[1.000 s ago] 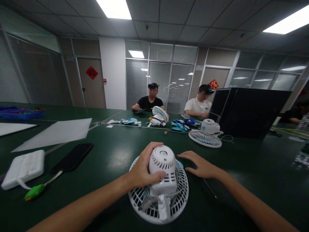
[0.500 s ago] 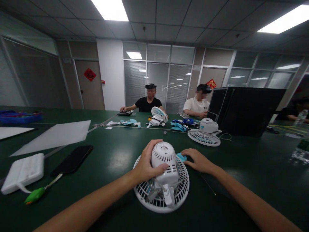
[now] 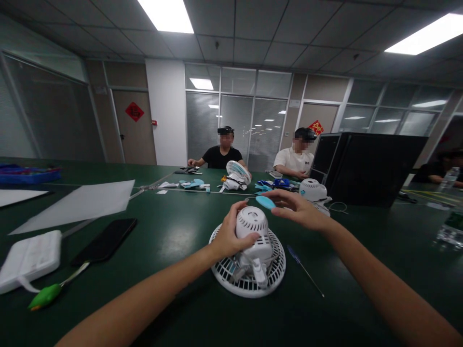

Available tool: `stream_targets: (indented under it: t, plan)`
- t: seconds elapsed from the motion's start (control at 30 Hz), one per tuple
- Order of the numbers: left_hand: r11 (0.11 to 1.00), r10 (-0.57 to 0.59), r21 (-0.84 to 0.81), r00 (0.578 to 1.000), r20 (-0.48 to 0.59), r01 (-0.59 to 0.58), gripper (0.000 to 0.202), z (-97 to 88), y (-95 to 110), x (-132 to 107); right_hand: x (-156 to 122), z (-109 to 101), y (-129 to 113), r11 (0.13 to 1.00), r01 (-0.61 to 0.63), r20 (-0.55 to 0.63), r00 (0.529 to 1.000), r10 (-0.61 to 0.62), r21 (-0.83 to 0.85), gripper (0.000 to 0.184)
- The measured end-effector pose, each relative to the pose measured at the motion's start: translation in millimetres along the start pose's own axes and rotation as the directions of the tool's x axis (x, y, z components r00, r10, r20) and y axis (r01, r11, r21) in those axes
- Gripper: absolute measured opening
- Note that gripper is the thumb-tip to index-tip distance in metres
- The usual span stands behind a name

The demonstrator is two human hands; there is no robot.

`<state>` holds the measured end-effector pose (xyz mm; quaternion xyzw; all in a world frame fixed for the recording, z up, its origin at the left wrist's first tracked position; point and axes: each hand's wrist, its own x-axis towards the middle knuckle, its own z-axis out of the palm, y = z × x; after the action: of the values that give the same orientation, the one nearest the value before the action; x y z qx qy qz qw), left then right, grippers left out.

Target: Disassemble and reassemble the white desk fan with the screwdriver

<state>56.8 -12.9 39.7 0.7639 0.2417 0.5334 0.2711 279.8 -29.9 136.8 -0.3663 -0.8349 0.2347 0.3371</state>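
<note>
A small white electric fan (image 3: 265,246) lies on its front grille on the green table, motor housing upward. My left hand (image 3: 229,231) is wrapped round the housing from the left, thumb across its near side. Between the thumb and fingers of my right hand (image 3: 298,209) is a light-blue oval cover (image 3: 265,202), raised just beyond the housing and apart from it. A bundled white cord and plug (image 3: 259,272) rest against the fan's near side. To the right of the grille lies a screwdriver (image 3: 306,270) with a blue handle and thin shaft.
Another fan (image 3: 313,190) stands behind my right hand, near a large black box (image 3: 372,166). A phone (image 3: 104,241), a white power bank (image 3: 31,260) and white sheets (image 3: 75,205) lie left. Two people sit across the table with fan parts before them. A bottle (image 3: 450,226) is far right.
My right hand has lifted the light-blue cover from beside the grille to above the housing's far side. The screwdriver is now uncovered. The fan and left hand have shifted slightly right and away.
</note>
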Motion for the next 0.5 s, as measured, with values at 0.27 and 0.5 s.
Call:
stream_targets:
  t: [0.27, 0.5]
  plan:
    - [0.997, 0.026, -0.072, 0.999, 0.028, -0.024, 0.078, 1.0, 3, 2, 18, 10, -38, 0.968, 0.074, 0.172, 0.985, -0.033, -0.239, 0.041]
    - [0.999, -0.031, -0.041, 0.999, 0.034, 0.032, 0.076, 0.2, 5, -2, 6, 6, -30, 0.974, 0.069, 0.180, 0.983, -0.029, -0.217, 0.044]
